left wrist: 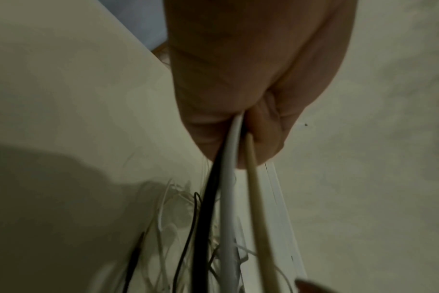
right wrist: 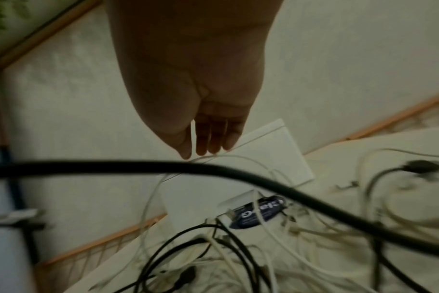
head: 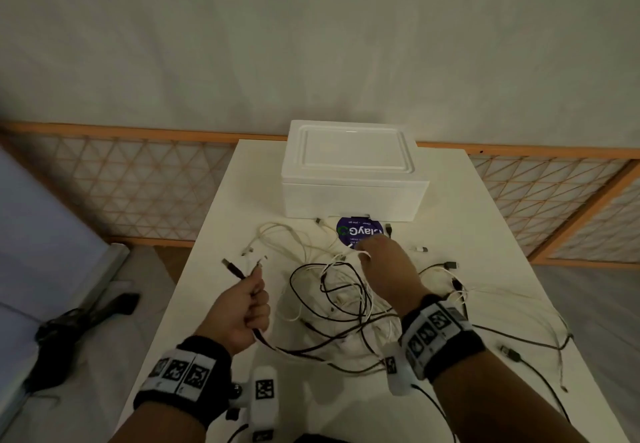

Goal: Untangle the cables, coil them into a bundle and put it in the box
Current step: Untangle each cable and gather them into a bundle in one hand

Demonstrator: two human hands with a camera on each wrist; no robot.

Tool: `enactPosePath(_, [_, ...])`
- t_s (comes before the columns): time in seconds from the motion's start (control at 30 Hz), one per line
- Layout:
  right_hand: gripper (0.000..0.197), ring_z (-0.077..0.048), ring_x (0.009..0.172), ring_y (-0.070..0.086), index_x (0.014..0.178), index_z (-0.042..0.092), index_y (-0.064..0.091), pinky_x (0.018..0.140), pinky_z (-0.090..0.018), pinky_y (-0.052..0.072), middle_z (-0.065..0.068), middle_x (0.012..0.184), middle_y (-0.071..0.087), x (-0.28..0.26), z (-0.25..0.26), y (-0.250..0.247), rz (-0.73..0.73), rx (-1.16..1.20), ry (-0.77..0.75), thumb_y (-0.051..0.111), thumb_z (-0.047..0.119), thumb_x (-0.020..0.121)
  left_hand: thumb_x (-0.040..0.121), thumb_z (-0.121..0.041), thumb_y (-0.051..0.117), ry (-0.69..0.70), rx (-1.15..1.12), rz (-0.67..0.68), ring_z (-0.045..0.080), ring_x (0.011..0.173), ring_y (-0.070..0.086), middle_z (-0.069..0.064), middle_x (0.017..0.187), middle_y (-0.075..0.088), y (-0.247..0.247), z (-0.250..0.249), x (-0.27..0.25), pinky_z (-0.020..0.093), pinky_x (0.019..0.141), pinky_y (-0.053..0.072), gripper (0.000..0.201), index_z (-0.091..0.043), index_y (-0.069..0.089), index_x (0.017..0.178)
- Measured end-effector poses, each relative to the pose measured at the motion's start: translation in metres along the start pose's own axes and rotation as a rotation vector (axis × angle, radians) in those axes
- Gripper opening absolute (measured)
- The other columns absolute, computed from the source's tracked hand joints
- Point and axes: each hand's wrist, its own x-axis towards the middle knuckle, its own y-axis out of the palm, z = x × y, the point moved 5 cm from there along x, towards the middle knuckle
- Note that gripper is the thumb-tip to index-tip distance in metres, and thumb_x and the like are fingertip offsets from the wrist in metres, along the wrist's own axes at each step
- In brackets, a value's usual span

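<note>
Our left hand [head: 247,307] grips several black and white cable ends; our right hand [head: 389,269] pinches a thin white cable [right wrist: 228,156] above the tangled cables [head: 346,297] on the white table [head: 221,220], before the closed white box [head: 349,172].

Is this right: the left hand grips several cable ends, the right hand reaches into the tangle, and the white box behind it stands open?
Not quite. The white box is closed, its lid on, as the head view shows. The rest holds: the left hand has its grip on several cable ends, and the right hand reaches into the tangle.
</note>
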Motion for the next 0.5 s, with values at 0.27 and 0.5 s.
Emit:
enactPosePath(0.27, [0.032,-0.023,0.108,0.056,0.11,0.02,0.059,0.087,-0.039,0.038,0.0,0.11,0.062,0.025,0.018,0.032,0.402,-0.611,-0.163,0.047,0.045,0.092,0.097,-0.035,0.049,0.018,0.07,-0.063,0.006,0.034,0.016,-0.006,0.048,0.024,0.018,0.009,-0.005,0.015,0.034,0.012,0.041,-0.019,0.035,0.062])
enactPosePath(0.5, [0.025,-0.018,0.082,0.055,0.093,0.01,0.058,0.068,-0.029,0.037,-0.005,0.092,0.062,0.021,0.029,-0.008,0.157,0.143,-0.11,0.044,0.03,0.097,0.098,-0.033,0.048,0.077,0.04,-0.097,0.005,0.032,0.027,0.009,0.069,0.065,0.036,0.015,0.005,0.015,0.031,0.023,0.032,-0.006,0.059,0.084])
